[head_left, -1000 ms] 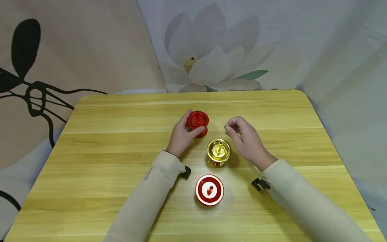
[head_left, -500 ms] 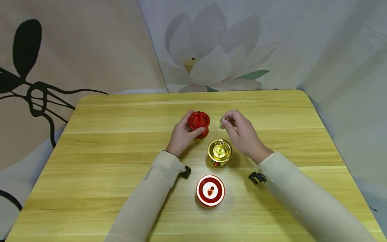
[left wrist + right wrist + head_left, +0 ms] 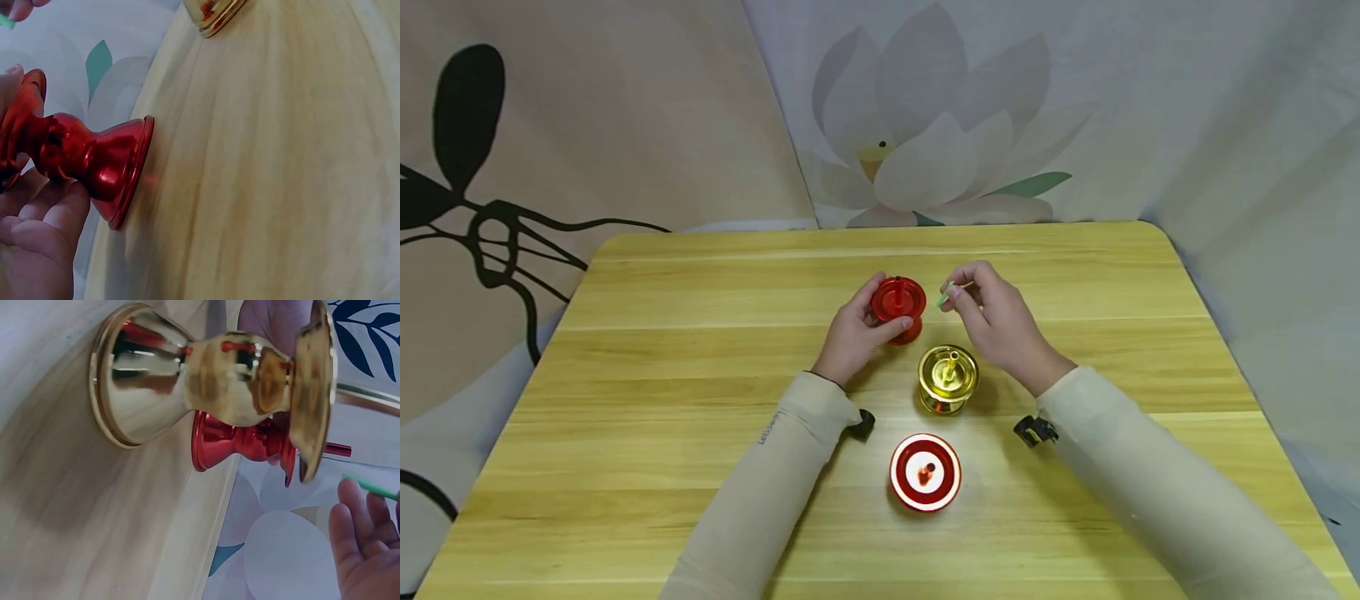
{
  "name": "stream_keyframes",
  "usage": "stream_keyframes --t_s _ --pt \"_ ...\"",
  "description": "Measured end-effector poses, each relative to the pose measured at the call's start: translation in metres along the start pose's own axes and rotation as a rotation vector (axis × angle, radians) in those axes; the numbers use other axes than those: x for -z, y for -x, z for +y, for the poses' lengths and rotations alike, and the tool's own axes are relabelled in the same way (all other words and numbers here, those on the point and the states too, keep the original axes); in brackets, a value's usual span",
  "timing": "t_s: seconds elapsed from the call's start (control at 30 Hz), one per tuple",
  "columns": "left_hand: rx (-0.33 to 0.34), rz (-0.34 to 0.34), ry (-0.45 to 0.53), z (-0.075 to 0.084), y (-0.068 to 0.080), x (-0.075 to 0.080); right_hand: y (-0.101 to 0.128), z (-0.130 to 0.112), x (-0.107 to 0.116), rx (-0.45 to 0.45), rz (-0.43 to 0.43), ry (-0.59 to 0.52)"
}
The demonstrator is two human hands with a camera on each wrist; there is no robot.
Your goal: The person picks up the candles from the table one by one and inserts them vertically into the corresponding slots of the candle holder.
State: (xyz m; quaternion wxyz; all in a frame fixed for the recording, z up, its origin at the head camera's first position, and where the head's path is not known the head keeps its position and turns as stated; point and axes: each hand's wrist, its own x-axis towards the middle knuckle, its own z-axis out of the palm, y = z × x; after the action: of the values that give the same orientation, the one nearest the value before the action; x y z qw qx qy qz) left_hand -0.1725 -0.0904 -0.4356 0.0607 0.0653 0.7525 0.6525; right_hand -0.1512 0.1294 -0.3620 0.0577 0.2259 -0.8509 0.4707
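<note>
The person's left hand (image 3: 853,333) is gripping the red candle holder (image 3: 898,307) standing on the wooden table (image 3: 662,350). Their right hand (image 3: 996,321) is pinching a thin green stick (image 3: 943,297) just beside its top, behind the gold holder (image 3: 947,379).

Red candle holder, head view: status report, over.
Left hand grips red candle holder, upright on table. Right hand pinches thin green stick beside its top. Gold holder stands nearby, untouched.

Head high; wrists low, sharing red stand (image 3: 897,307).
</note>
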Motion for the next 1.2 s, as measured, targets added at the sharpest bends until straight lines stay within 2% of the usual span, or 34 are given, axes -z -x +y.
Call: stream_keyframes --t_s 0.3,0.53,0.83,1.03,1.2 --pt "-0.018 -0.011 0.028 0.003 0.001 -0.005 -0.009 -0.008 0.0 -0.019 -0.04 0.002" --pt "-0.017 -0.031 0.018 0.004 0.001 -0.007 -0.019 -0.014 0.0 0.001 -0.053 0.026" --pt "-0.048 -0.025 0.01 0.003 0.003 -0.007 -0.026 -0.023 -0.003 0.015 -0.059 0.055" --pt "-0.045 -0.019 0.013 0.001 0.004 -0.006 -0.029 -0.026 -0.006 0.029 -0.056 0.072" --pt "-0.033 -0.024 0.011 -0.001 0.007 -0.007 -0.029 -0.026 -0.01 -0.002 -0.061 0.088"
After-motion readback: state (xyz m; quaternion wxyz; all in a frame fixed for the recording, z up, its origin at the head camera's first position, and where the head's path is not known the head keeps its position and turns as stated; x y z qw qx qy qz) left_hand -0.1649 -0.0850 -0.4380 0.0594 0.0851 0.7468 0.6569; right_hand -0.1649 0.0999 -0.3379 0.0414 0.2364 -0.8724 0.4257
